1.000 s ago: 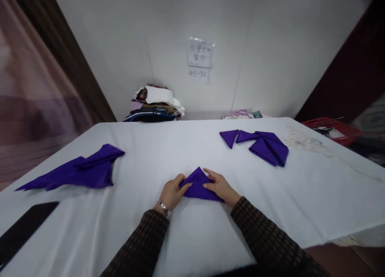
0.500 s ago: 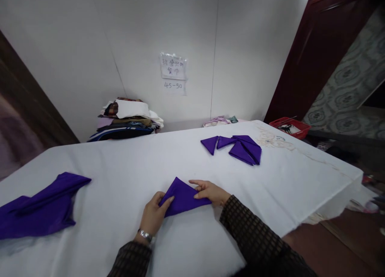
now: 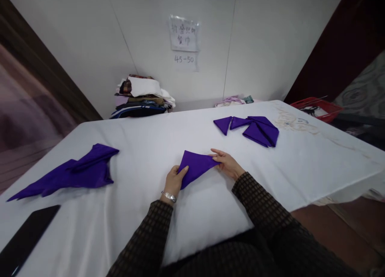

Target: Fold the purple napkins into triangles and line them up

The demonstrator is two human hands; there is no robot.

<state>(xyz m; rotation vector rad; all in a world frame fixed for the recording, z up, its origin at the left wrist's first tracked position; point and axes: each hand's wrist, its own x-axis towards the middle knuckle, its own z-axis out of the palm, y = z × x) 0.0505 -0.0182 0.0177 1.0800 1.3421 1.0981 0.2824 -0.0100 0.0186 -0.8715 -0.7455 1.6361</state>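
A purple cloth napkin (image 3: 195, 165) folded into a triangle lies on the white table (image 3: 150, 148) in front of me. My left hand (image 3: 175, 180) pinches its lower left edge, thumb on top. My right hand (image 3: 227, 164) holds its right corner, fingers pressed onto the cloth. Several folded purple triangles (image 3: 249, 126) lie together at the far right of the table. A pile of unfolded purple napkins (image 3: 75, 172) lies at the left.
A dark flat object (image 3: 24, 239) sits at the table's near left corner. A stack of folded fabrics (image 3: 141, 96) stands against the back wall, under a paper sign (image 3: 184, 33). A red basket (image 3: 319, 108) is on the floor at the right.
The napkin between my hands has gone from upright triangle to one with its point turned to the right. The camera swung right, then back left.
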